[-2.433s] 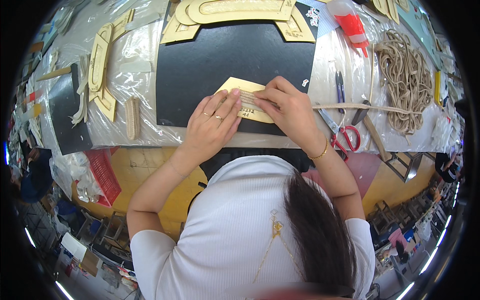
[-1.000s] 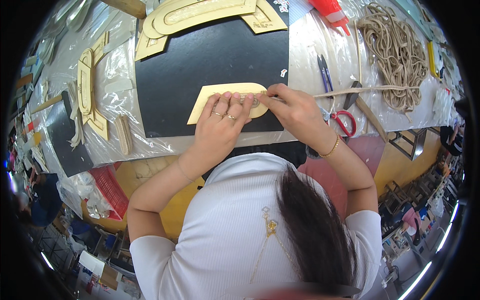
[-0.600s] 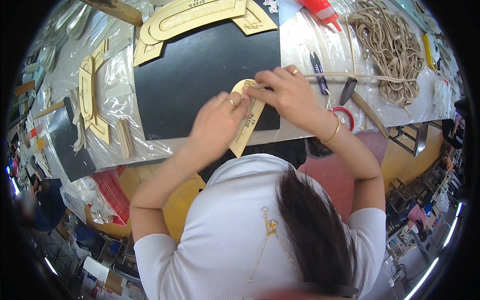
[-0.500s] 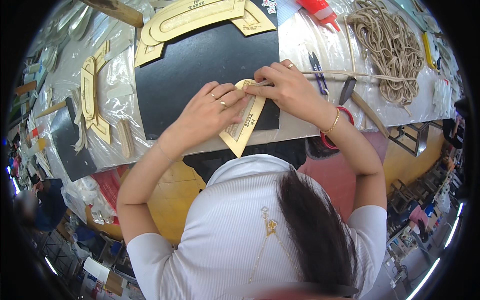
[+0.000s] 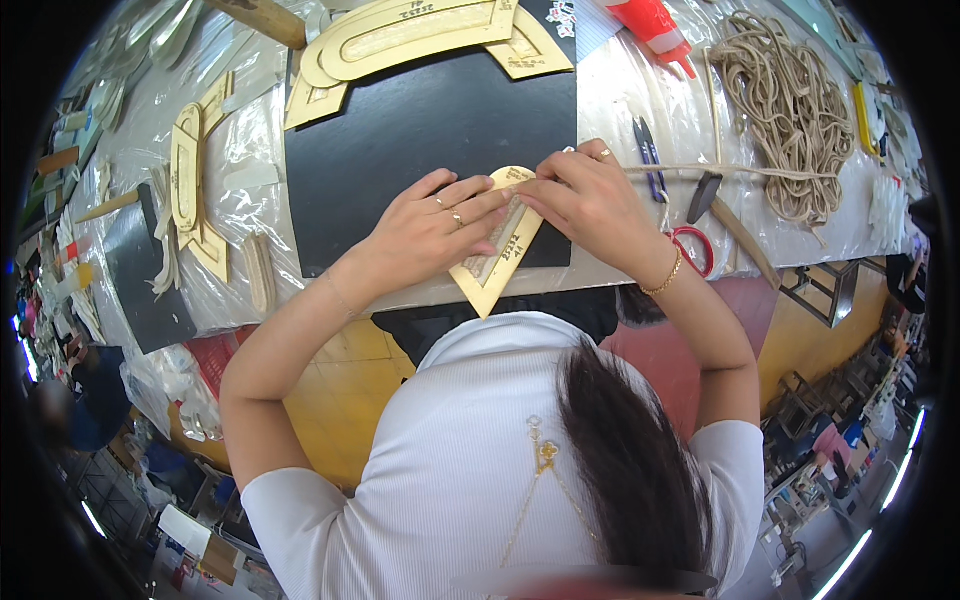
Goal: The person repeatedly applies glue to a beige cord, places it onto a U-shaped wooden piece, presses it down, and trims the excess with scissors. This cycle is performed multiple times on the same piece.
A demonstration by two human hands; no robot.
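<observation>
A yellow board template (image 5: 497, 270) lies under both grips, its pointed end toward the person and its rounded end up at the fingertips; beige rows show in its long slot. The left grip (image 5: 430, 225) lies across the template's left side, fingers outstretched and slightly parted, pressing rather than closed around anything. The right grip (image 5: 585, 200) is pinched, thumb and forefinger together on the beige cord (image 5: 690, 168) beside the rounded end. Under and beyond both grips is a black mat (image 5: 430, 130) on the plastic-covered tabletop (image 5: 610, 110).

Just right of the right grip are red-handled scissors (image 5: 706, 255), partly hidden by the forearm; farther right, a hammer (image 5: 704, 195) rests with its wooden handle slanting toward the person. Well left of the left grip lie a beige corded bundle (image 5: 262, 272) and, past it, a few stacked yellow templates (image 5: 188, 175). Blue snips (image 5: 650, 160) lie beyond the right grip, touching or almost touching the cord, which runs right to a large tangled coil (image 5: 785, 115). Farthest ahead of the grips are more yellow templates (image 5: 420, 40), overlapping on the mat, and a red bottle (image 5: 650, 30) to their right.
</observation>
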